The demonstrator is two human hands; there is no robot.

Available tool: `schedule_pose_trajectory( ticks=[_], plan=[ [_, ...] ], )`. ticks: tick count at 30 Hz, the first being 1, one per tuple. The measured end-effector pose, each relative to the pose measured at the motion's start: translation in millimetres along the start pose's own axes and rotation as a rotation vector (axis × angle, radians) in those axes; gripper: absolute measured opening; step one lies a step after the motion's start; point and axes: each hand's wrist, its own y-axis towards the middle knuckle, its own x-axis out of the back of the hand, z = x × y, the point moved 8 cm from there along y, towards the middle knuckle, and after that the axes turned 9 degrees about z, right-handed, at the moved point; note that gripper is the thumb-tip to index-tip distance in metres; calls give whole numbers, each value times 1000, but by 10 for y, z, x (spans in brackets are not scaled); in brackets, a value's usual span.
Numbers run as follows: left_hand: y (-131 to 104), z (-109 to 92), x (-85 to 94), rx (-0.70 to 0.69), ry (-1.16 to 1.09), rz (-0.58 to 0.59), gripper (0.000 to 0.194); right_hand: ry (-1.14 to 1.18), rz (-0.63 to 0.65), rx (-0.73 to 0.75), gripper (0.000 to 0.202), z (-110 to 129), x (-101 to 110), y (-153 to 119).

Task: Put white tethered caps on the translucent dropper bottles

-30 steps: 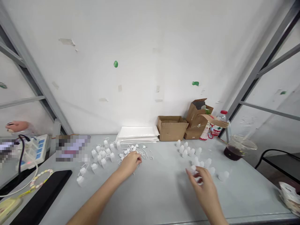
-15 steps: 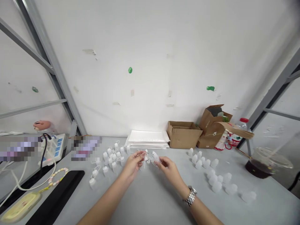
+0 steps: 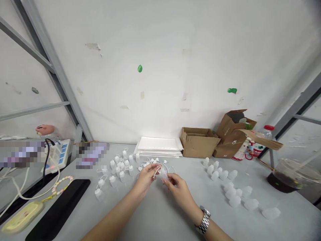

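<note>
My right hand (image 3: 178, 187) is closed around a small translucent plastic bottle (image 3: 164, 176), held tilted above the middle of the table. At the mouth of the bottle, my left hand (image 3: 145, 178) pinches a small white cap with a looped cord (image 3: 155, 172). Whether the cap is seated on the bottle is hidden by the fingers. Just beyond my hands lie several loose white caps with cords (image 3: 150, 161). To the left stand several capped bottles (image 3: 112, 181) with loops. Several frosted bottles (image 3: 235, 201) without visible caps lie and stand on the right.
A stack of white sheets (image 3: 160, 144), a cardboard box (image 3: 200, 144) and a brown paper bag (image 3: 227, 144) line the wall. On the right stands a cup of dark drink (image 3: 282, 180). A black pad (image 3: 62, 207), a yellow case (image 3: 23, 217) and a power strip (image 3: 59, 157) occupy the left.
My hands have come together, bringing the cap to the bottle's mouth. The loose caps beyond them show more clearly. The camera view has shifted slightly.
</note>
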Motion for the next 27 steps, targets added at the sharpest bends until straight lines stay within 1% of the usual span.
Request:
schedule_pose_trajectory(
  ticks=[3,8,10,13,15,17,21,24,27],
  plan=[
    [-17,-25,5,-36,85,-16,22,14,19,-11,23,6,-19,-12],
    [-51,-97,-56,-112,212,3,18,60,32,-22,26,-26,-41,4],
    [-68,-115,-95,-129,251,25,18,109,20,-37,29,-67,-35,22],
    [-90,-115,-175,-142,277,98,22,159,-11,-60,35,-121,-6,40],
    [-100,-97,-228,-134,226,159,24,157,-30,-57,36,-122,18,37],
    [-109,-72,-275,-102,115,218,24,115,-50,-25,35,-84,45,22],
    [-142,-71,-375,-54,-50,323,21,-97,-140,126,27,79,120,-38],
    [-173,-105,-428,-73,-118,361,21,-220,-202,205,21,154,151,-79],
    [-193,-115,-459,-95,-162,372,22,-273,-233,228,17,178,159,-98]
  ],
)
